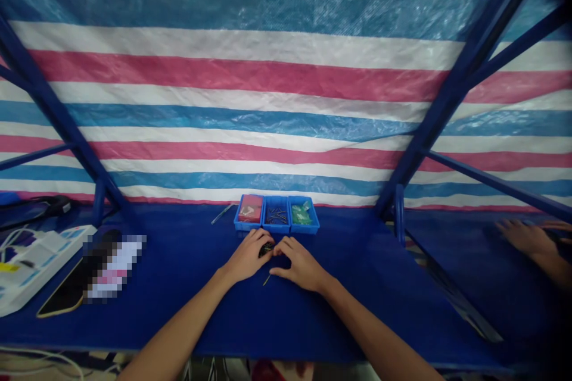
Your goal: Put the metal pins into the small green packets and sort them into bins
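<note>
Near the middle of the blue table, my left hand (pixel 248 255) has its fingers curled round a small dark object with yellowish bits (pixel 267 248); its kind is too small to make out. My right hand (pixel 300 264) meets it from the right, fingertips at the dark object, with a gap between thumb and fingers. Just below the right thumb tip shows a thin yellow-green strip (pixel 267 280). Behind my hands stand three joined blue bins: one with a red packet (pixel 250 209), one with dark screw-like pieces (pixel 276 215), one with green bits in clear plastic (pixel 302 213).
A thin tool (pixel 222 214) lies left of the bins. Farther left are a dark phone-like slab (pixel 74 283) and a white power strip (pixel 44 262) with cables. Blue frame posts (pixel 429 125) flank the striped sheet (pixel 268 83). Another person's hand (pixel 529 238) is at the right.
</note>
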### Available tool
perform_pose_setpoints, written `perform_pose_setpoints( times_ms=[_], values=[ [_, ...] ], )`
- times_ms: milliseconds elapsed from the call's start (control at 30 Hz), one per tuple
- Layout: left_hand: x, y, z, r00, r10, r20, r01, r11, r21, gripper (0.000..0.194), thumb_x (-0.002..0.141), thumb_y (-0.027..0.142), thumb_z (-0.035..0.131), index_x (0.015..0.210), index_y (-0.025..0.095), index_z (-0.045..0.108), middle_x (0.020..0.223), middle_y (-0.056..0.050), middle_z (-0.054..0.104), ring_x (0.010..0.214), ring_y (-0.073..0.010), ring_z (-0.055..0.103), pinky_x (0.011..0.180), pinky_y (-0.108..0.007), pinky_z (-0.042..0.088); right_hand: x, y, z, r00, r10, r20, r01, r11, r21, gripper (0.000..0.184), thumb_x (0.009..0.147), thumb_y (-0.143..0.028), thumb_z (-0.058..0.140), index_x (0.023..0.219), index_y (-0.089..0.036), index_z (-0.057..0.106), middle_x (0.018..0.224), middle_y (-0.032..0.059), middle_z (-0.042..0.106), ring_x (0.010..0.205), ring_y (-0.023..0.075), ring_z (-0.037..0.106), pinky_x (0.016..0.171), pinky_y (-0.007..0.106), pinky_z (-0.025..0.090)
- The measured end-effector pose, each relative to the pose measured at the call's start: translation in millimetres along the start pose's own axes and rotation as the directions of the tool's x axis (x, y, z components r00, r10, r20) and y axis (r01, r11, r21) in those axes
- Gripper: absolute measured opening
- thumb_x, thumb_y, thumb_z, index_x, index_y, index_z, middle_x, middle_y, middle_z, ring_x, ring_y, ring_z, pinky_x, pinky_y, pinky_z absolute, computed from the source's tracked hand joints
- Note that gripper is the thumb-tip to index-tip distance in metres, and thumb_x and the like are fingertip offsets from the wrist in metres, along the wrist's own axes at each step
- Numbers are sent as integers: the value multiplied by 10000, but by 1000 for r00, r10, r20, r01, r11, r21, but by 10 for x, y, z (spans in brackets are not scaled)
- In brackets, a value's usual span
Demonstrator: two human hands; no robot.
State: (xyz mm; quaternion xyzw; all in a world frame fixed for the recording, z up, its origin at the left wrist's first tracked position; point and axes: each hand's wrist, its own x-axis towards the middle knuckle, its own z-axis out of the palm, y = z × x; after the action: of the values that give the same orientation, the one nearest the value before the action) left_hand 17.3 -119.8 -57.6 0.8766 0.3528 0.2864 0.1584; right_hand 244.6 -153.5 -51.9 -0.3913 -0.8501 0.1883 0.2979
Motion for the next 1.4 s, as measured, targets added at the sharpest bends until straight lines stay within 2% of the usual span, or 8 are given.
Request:
perform_pose_setpoints(
  times_ms=[167,400,533,700,867,967,1200,1400],
  values=[
    [-6,-33,20,1000,11,-8,-11,1000,16,131,1047,299,613,1156,255,671,1215,-49,651,1121,-246,599,1040,-420,469,43,79,36,998,-19,58,24,996,-84,112,1072,-305,608,984,-236,616,1021,37,640,964,228,571,904,362,464],
    [2,-101,59,999,-29,-45,29,999,16,165,1042,258,596,1190,258,669,1221,-62,655,1112,-259,605,1017,-434,478,-16,-80,54,996,-70,55,74,994,-78,144,1039,-382,669,1098,-253,643,1096,45,649,1013,232,579,944,379,448],
    [0,-122,64,998,-33,-54,34,999,22,160,1054,288,584,1177,250,679,1205,-73,664,1074,-258,601,973,-430,485,-21,-175,89,964,-212,162,221,975,-38,140,1101,-278,536,1131,-267,673,1122,41,662,1046,212,580,995,368,433],
    [10,-140,62,995,-58,-84,62,997,45,157,1059,295,575,1158,250,690,1184,-64,679,1065,-254,604,960,-425,476,-40,-217,91,964,-205,168,218,974,-64,210,1103,-226,479,1169,-253,676,1102,52,675,1010,220,570,961,372,435],
    [17,-138,49,993,-93,-74,97,994,51,160,1056,314,578,1134,253,703,1169,-65,687,1064,-263,610,948,-427,472,-128,-373,183,935,-269,230,287,957,-49,326,1007,-528,685,1209,-272,676,1203,54,650,1071,232,585,1002,382,419],
    [16,-124,39,992,-101,-74,104,994,41,159,1056,313,583,1143,253,702,1171,-62,686,1073,-262,610,960,-431,468,-139,-391,245,912,-293,288,321,945,-57,266,1060,-509,606,1106,-260,685,1123,33,667,1025,204,584,954,340,423],
    [21,-170,78,991,-97,-89,101,994,46,139,1046,294,602,1123,255,712,1157,-59,692,1061,-256,619,955,-428,477,-65,-126,104,963,-135,232,191,951,-242,180,1117,-348,527,1018,-222,608,1044,36,669,970,214,590,893,340,416],
    [7,-121,37,992,-84,-95,90,994,55,135,1044,313,611,1116,258,711,1151,-53,687,1072,-259,621,979,-431,478,-34,127,31,997,69,22,-52,894,-446,140,1110,-278,527,994,-215,576,1037,66,679,938,249,615,833,353,404]
  ],
)
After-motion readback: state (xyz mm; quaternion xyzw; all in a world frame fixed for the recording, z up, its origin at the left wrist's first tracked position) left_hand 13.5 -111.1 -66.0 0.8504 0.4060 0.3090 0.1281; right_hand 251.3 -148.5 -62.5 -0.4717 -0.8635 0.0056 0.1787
